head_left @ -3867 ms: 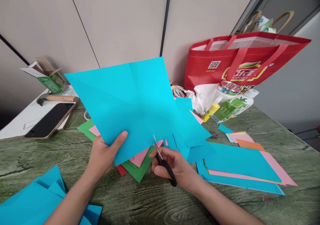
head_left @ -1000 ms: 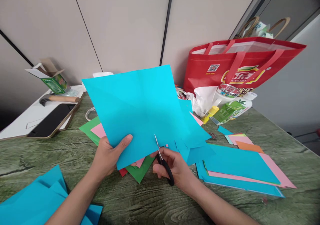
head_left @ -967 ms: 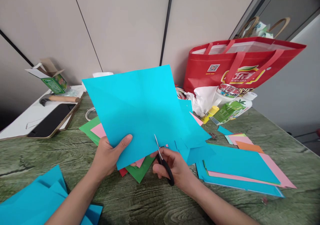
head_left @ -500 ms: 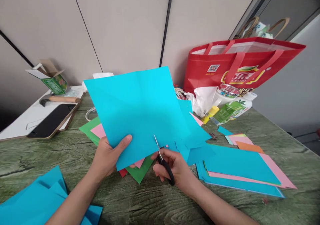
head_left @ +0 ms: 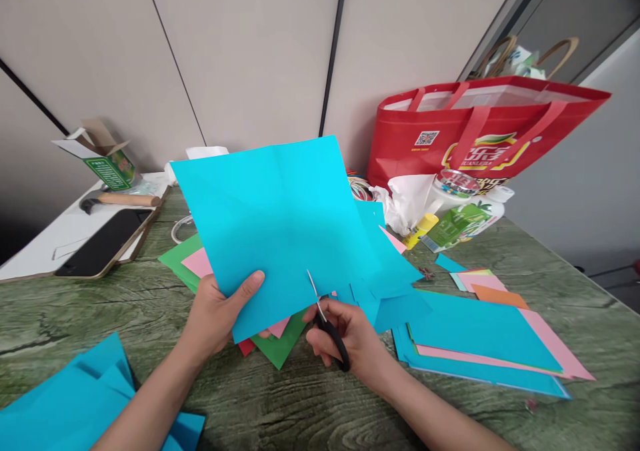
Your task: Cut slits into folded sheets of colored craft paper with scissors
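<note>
A large blue sheet of paper (head_left: pixel 275 217) is held up at a tilt above the table. My left hand (head_left: pixel 220 307) pinches its lower left edge, thumb on top and fingers mostly hidden beneath. My right hand (head_left: pixel 350 334) is closed around the black handles of a pair of scissors (head_left: pixel 333 341). One thin blade lies over the sheet's lower edge; the other blade is hidden behind the paper. Under the sheet, green paper (head_left: pixel 280 352) and pink pieces stick out. More blue pieces (head_left: pixel 405 307) lie just right of the scissors.
Blue sheets (head_left: pixel 70 397) lie at the lower left, and a stack of coloured paper (head_left: pixel 485 331) at the right. A phone (head_left: pixel 105 241) and hammer (head_left: pixel 125 199) rest at the left. A red bag (head_left: pixel 450 131), glue stick (head_left: pixel 421 229) and crumpled tissue (head_left: pixel 407 201) stand at the back right.
The blue sheet's top edge has shifted very slightly down and to the right. Both hands and the scissors stay in nearly the same place.
</note>
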A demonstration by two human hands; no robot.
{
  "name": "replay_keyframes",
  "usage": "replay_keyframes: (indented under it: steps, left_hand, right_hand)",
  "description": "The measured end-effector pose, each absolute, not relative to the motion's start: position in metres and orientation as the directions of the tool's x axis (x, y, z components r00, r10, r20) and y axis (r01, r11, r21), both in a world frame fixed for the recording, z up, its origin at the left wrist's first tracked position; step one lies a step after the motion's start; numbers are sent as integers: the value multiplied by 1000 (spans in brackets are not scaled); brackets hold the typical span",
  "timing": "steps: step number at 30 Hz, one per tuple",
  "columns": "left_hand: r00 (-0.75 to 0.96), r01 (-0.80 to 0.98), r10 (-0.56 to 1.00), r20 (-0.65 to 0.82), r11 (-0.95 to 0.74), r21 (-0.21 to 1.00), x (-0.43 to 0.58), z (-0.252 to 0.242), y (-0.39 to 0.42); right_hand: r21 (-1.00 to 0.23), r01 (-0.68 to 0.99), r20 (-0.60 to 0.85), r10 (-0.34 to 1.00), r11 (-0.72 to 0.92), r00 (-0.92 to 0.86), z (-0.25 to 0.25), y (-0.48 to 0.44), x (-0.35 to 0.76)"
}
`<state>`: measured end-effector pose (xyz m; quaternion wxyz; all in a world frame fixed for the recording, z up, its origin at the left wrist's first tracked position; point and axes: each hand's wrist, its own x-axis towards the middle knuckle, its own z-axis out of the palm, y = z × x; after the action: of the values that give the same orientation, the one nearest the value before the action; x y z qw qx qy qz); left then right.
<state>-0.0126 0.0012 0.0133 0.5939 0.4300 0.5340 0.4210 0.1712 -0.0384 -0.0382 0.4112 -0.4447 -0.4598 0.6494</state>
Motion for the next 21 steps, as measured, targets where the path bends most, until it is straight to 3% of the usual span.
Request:
replay_keyframes:
  steps: [12,21]
  left_hand:
    - [83,-34,956,-283,286,957,-12,14,1]
    - [216,45,938,-272,268,962,-13,10,0]
  right_hand:
    - [-959,-170,-163,933,-226,-322,-42,-37,174]
    - [-962,-185,-138,941,-201,-308,-44,-38,173]
